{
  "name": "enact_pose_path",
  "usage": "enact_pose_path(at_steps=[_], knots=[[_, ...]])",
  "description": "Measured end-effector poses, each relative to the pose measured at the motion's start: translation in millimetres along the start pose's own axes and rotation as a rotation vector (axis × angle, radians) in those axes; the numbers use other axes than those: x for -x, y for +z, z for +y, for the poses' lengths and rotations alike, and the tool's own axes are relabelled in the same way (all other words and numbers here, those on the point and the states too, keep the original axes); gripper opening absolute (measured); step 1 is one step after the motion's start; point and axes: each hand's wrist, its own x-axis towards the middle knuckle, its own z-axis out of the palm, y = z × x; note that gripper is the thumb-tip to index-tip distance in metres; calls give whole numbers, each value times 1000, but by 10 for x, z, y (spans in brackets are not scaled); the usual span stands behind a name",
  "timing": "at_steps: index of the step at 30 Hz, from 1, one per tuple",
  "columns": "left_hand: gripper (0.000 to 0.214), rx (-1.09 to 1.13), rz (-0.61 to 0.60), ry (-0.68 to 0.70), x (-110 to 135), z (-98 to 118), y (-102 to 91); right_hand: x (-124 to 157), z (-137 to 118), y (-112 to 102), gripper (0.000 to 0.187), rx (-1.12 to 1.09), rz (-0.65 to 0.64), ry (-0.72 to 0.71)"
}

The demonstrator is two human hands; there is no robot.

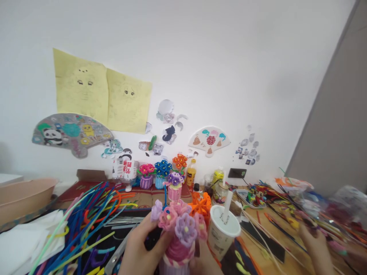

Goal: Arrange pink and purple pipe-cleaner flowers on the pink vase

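Observation:
My left hand (140,248) is wrapped round a small pipe-cleaner flower pot (180,233) with pink and purple blossoms, held upright at the bottom centre. Its fingers show again on the pot's right side. My right hand (315,238) is stretched out to the right over a heap of pipe cleaners (321,217). It is smeared by motion, so its fingers cannot be read. A white paper cup with a straw (222,229) stands just right of the held pot.
A pile of coloured pipe cleaners (86,217) lies on the left. Several finished flower pots (162,173) and bottles (190,173) line the wall. An orange pipe-cleaner piece (200,204) sits behind the cup. A beige basin (23,194) stands far left.

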Motion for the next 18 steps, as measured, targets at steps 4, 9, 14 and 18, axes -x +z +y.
enact_pose_path(at_steps=[4, 9, 14, 18], knots=[[27, -44, 152, 117, 12, 115, -1, -216, 323, 1067, 54, -210, 22, 141], [27, -120, 86, 159, 26, 131, -13, -296, 640, 1692, 61, -423, 139, 268], [28, -89, 115, 117, 47, 89, 0, -204, 653, 1600, 38, -580, 239, 420], [21, -97, 105, 147, 58, 50, 11, -81, 534, 1183, 45, -694, 355, 599]])
